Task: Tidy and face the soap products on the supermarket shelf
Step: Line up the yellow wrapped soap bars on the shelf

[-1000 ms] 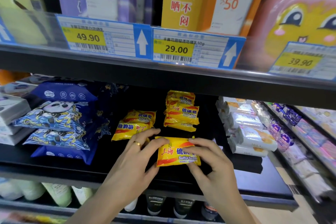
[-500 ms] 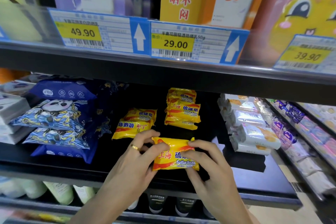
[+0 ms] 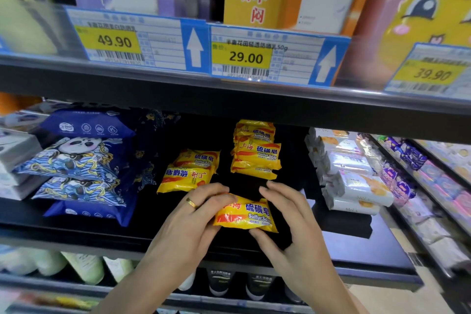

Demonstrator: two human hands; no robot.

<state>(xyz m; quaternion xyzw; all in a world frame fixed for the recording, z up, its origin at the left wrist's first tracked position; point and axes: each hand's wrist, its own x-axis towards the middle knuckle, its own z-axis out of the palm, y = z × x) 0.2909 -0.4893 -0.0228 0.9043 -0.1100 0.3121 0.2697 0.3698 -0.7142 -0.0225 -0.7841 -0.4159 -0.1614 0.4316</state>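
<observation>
Right now both hands hold one yellow plastic-wrapped sulfur soap bar [image 3: 246, 214] at the front of the black metal shelf [image 3: 362, 250]: the left hand [image 3: 190, 222], with a gold ring [image 3: 191, 203] on one finger, curls round its left end, while the right hand [image 3: 288, 224] pinches the right end between thumb below and fingers above. The bar sits label-up and slightly tilted, apparently just above or on the shelf surface; I cannot tell which. Just behind it lie two more yellow soap bars [image 3: 188, 173], the front one turned upside down, and to their right a taller stack of the same soap [image 3: 256, 151]. Blue panda-print soft packs [image 3: 76, 168] are piled to the left, white wrapped soap bars [image 3: 356, 186] to the right. The risks, as I judge them: the slick wrapper could slip from the fingertip pinch, the bar could be set down askew, or a knuckle pushed back could nudge the loose pair behind out of line.
</observation>
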